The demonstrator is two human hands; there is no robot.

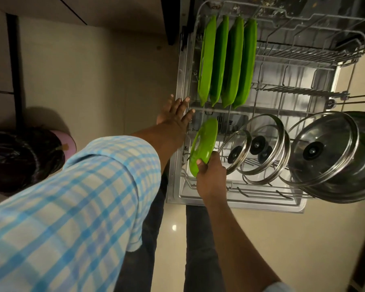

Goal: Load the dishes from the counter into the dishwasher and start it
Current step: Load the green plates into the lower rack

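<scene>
Loading step in hand. My right hand grips small green plate on edge, over near-left of lower rack. Left hand flat, fingers spread, at rack's left rim. Next move, by my judgement: seat plate upright between tines, left of glass lids.

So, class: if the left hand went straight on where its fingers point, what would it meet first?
Likely the left rim of the dishwasher rack, then the upright green plates; depth unclear.

No readable text, label, brand or number anywhere, dark marks on the dishwasher door too small and blurred to make out
</scene>
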